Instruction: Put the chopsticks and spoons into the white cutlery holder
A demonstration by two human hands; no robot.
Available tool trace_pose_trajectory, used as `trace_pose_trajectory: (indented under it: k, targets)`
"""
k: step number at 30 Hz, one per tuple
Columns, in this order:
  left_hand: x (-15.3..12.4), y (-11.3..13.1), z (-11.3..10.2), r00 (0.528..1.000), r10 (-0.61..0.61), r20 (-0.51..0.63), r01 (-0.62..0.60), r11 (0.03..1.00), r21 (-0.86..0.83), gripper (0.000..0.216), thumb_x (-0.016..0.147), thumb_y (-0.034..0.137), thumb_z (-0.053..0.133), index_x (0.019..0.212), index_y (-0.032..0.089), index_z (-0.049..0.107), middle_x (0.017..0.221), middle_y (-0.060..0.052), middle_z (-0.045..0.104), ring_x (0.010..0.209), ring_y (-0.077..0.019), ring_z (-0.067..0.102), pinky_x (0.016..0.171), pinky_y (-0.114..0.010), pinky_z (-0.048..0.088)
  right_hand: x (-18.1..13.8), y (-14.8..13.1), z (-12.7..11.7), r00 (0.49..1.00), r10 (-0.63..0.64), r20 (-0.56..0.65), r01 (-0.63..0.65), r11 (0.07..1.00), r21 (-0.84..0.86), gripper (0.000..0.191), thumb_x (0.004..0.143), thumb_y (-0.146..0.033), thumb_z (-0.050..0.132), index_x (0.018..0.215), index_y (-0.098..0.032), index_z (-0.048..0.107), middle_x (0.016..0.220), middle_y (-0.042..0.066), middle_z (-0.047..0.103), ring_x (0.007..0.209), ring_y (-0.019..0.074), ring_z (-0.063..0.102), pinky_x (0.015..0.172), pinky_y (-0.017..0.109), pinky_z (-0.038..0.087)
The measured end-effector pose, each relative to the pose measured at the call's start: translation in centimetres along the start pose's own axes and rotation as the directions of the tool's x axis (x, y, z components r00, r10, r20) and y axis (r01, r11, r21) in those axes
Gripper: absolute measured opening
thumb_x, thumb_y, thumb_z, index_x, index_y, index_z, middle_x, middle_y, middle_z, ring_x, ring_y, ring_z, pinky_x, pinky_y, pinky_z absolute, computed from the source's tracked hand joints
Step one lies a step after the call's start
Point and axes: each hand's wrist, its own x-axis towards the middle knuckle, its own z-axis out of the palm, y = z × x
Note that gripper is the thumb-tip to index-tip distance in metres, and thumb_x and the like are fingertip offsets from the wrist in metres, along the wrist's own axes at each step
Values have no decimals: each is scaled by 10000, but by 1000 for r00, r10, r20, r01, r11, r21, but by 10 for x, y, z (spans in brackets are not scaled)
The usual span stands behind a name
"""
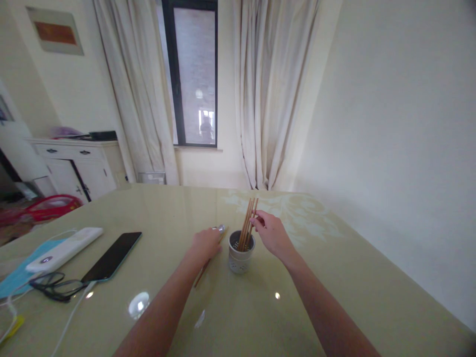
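A small grey perforated holder point(240, 257) stands on the glossy yellow-green table point(230, 317), with several wooden chopsticks point(248, 224) leaning up out of it. My right hand point(272, 233) pinches the upper part of those chopsticks from the right. My left hand point(207, 243) lies just left of the holder, its fingers closed over a loose wooden chopstick point(203, 273) lying on the table; the stick runs under the hand toward me.
At the left lie a black phone point(112, 256), a white power bank point(65, 249) with cable, black glasses point(55, 289) and a blue face mask point(11, 280). A white wall runs along the right table edge; curtains and a window stand behind.
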Motion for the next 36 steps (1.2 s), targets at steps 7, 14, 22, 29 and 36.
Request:
trace_pose_trajectory:
  k: [7, 14, 22, 29, 36]
  targets:
    - [1, 0, 3, 999, 34, 7, -34, 999, -6, 320, 878, 223, 598, 1182, 203, 695, 1162, -187, 761, 1101, -335, 733, 885, -427, 572, -1, -3, -1, 999, 24, 26, -24, 999, -25, 149, 967, -234, 582, 979, -199, 726, 863, 54, 776, 785, 206, 703, 731, 283, 455]
    - [7, -5, -8, 998, 45, 36, -41, 994, -104, 218, 866, 275, 580, 941, 182, 762, 1001, -161, 798, 936, -298, 763, 777, -351, 546, -2, -7, -3, 998, 58, 29, -56, 996, -66, 159, 975, -244, 594, 1026, -191, 734, 893, 62, 793, 812, 212, 719, 742, 288, 457]
    - [6, -17, -33, 971, 131, -199, -211, 863, -459, 199, 937, 272, 513, 834, 185, 660, 815, -60, 773, 767, -192, 697, 706, -289, 460, -1, -6, -8, 994, 92, -53, -97, 990, -101, 289, 952, -323, 650, 1198, -190, 725, 955, 78, 798, 823, 229, 725, 762, 322, 487]
    - [-18, 17, -64, 865, 209, -456, -499, 457, -736, 259, 943, 456, 603, 944, 198, 629, 737, 29, 618, 627, -128, 569, 591, -244, 439, -5, -22, -17, 975, -54, -215, 94, 979, 182, 343, 1013, -467, 522, 1017, -198, 735, 843, 44, 755, 706, 191, 673, 690, 310, 495]
    - [-28, 31, -71, 838, 173, -518, -540, 408, -736, 268, 904, 454, 696, 896, 186, 679, 744, 18, 642, 613, -109, 537, 557, -227, 413, -5, -29, -20, 985, -72, -156, 138, 872, 469, 306, 989, -460, 581, 923, -196, 721, 815, 46, 744, 683, 177, 659, 583, 276, 476]
